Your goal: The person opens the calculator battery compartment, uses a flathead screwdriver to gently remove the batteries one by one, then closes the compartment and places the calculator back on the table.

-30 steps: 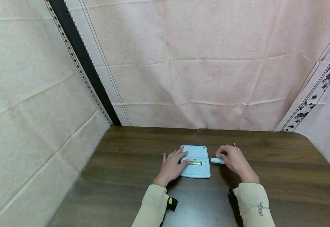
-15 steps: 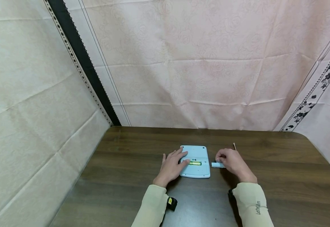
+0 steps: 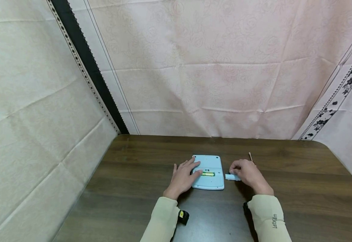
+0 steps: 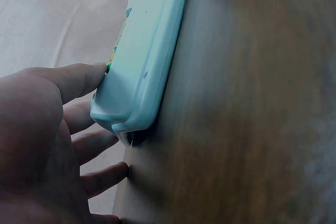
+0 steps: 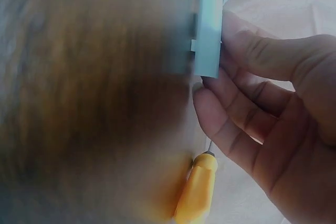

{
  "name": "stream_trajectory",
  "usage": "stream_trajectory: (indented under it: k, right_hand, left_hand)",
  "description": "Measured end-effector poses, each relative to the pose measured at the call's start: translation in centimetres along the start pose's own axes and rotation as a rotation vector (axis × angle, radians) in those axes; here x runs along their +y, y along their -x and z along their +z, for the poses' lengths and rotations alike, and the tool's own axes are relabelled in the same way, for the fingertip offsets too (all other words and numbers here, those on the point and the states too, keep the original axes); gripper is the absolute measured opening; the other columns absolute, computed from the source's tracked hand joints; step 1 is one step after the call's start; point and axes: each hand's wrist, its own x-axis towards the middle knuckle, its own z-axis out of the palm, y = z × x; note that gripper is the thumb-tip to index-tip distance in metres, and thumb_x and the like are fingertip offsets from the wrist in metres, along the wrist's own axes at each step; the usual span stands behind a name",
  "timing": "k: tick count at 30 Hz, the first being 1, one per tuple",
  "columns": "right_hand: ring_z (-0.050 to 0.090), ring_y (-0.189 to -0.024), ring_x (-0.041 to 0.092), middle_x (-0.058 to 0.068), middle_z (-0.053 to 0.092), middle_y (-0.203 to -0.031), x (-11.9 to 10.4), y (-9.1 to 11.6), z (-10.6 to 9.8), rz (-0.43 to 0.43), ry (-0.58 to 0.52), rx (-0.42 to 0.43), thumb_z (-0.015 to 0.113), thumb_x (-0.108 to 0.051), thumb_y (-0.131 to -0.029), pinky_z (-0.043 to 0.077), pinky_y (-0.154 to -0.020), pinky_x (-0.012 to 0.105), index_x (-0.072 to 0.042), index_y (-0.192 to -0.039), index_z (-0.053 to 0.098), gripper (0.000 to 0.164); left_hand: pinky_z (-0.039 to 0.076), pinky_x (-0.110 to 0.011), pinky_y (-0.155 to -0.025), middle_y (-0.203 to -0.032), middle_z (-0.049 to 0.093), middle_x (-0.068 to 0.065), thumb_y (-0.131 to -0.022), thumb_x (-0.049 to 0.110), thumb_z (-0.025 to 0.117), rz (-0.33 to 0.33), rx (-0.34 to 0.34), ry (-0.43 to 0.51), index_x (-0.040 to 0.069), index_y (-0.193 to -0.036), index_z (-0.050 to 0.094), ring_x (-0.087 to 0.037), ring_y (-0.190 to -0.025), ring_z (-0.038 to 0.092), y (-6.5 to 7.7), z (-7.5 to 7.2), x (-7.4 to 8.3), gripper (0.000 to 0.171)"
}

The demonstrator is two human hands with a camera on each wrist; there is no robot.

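On the far left a pale cloth [image 3: 27,101] hangs beside the brown table [image 3: 127,201]. A light sleeve leads to the left hand [image 3: 183,176], with a small black box [image 3: 183,217] at the wrist. This hand lies on the left side of a light blue gadget [image 3: 209,183], fingers extended and spread, touching it without wrapping round it. The left wrist view adds the thumb straight out, its tip on the gadget beside the battery, and the gadget's thick rounded edge, which the head view flattens.

The gadget lies flat in front of the person, between the two hands. Its green battery [image 3: 208,174] sits in an uncovered slot, the left end next to the thumb; the head view shows this from above, the left wrist view only as a sliver.

Just right of the gadget, apart from it, is a light blue cover [image 3: 231,177]. The right hand [image 3: 248,171] pinches it, thumb against one side, other fingers bent, back of the hand up. Only the right wrist view shows the cover's small tabs and a screwdriver [image 5: 198,190] with a yellow handle; from the head, just a thin pale tip pokes out beyond the knuckles.
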Motion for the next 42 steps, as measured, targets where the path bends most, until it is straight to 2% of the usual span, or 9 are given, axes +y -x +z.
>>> stream_trajectory:
  k: [13,20,28,35,38,42]
  right_hand:
    - [0.056,-0.079,0.023,0.005,0.068,-0.091,-0.1,0.1,-0.1,0.022,-0.007,-0.017,0.069,0.003,-0.099,0.050,-0.069,0.038,-0.008,-0.090,0.076,0.016]
    - [0.061,-0.086,0.026,0.011,0.073,-0.102,-0.5,0.3,-1.1,0.056,0.019,0.028,0.074,-0.005,-0.099,0.055,-0.077,0.048,-0.005,-0.101,0.078,0.005]
    - [0.064,-0.098,0.041,0.028,0.067,-0.116,-0.9,1.1,-2.7,0.149,0.026,0.088,0.076,-0.010,-0.099,0.055,-0.089,0.061,0.008,-0.118,0.069,0.027]
    - [0.060,-0.109,0.050,0.038,0.058,-0.129,-0.9,1.5,-3.8,0.205,0.044,0.057,0.077,-0.010,-0.098,0.052,-0.094,0.066,0.016,-0.130,0.060,0.045]
    - [0.059,-0.108,0.050,0.040,0.058,-0.128,-0.7,1.6,-4.1,0.229,0.061,0.070,0.077,-0.012,-0.097,0.052,-0.094,0.067,0.018,-0.133,0.057,0.051]
    - [0.060,-0.097,0.046,0.039,0.059,-0.118,-0.3,1.8,-4.6,0.291,0.063,0.072,0.076,-0.014,-0.097,0.054,-0.086,0.064,0.022,-0.132,0.053,0.055]
  left_hand:
    - [0.006,-0.072,-0.123,-0.167,0.042,-0.002,-0.110,0.044,0.056,-0.010,-0.002,-0.005,0.019,-0.153,0.061,-0.035,-0.154,0.035,0.1,0.1,-0.1,0.050]
    - [0.006,-0.072,-0.123,-0.167,0.042,-0.002,-0.110,0.045,0.056,-0.011,0.002,-0.012,0.020,-0.153,0.061,-0.035,-0.155,0.035,0.0,0.1,0.0,0.050]
    - [0.006,-0.071,-0.123,-0.167,0.042,-0.002,-0.110,0.045,0.055,-0.014,-0.003,-0.012,0.020,-0.153,0.061,-0.034,-0.155,0.034,-0.1,0.1,0.1,0.050]
    - [0.006,-0.071,-0.123,-0.167,0.042,-0.002,-0.110,0.045,0.056,-0.015,-0.001,-0.012,0.020,-0.152,0.061,-0.034,-0.155,0.034,-0.1,0.1,0.0,0.050]
    - [0.006,-0.071,-0.123,-0.167,0.042,-0.002,-0.110,0.045,0.056,-0.016,0.000,-0.011,0.020,-0.152,0.061,-0.034,-0.155,0.035,-0.1,0.1,0.0,0.050]
    - [0.006,-0.071,-0.123,-0.167,0.042,-0.002,-0.110,0.045,0.056,-0.014,0.002,-0.012,0.020,-0.152,0.061,-0.035,-0.155,0.035,0.0,0.1,0.0,0.050]
